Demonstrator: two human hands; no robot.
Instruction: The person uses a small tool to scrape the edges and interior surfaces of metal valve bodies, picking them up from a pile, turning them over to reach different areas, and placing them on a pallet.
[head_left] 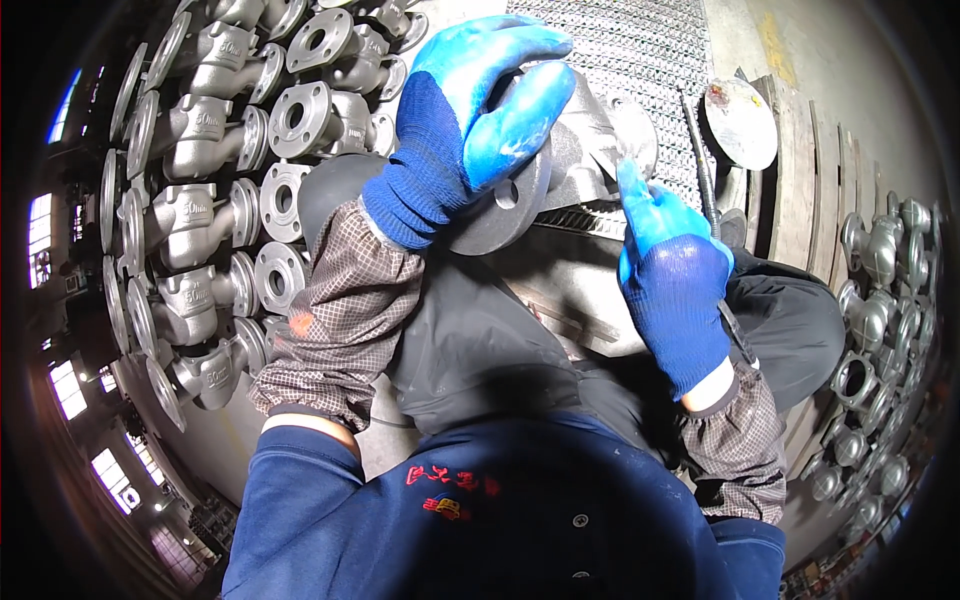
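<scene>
A grey cast-metal valve body (580, 130) with round flanges lies in front of me, over a ridged metal surface (640, 50). My left hand (490, 105), in a blue coated glove, curls over its near-left side, fingers and thumb around the casting. My right hand (665, 225), gloved the same way, is at the casting's right side with the index finger stretched forward. It is closed around a slim tool (738, 332), whose dark end sticks out beside the wrist. A thin pointed piece of metal shows by the fingertip, against the casting. The palm hides the tool's middle, so its kind is unclear.
Rows of similar valve bodies (195, 140) stand stacked at the left. More castings (880, 320) sit at the far right, beside wooden planks (810, 190). A stained white disc (740, 122) and a dark rod (698, 160) are right of the ridged surface. My knees flank the workplace.
</scene>
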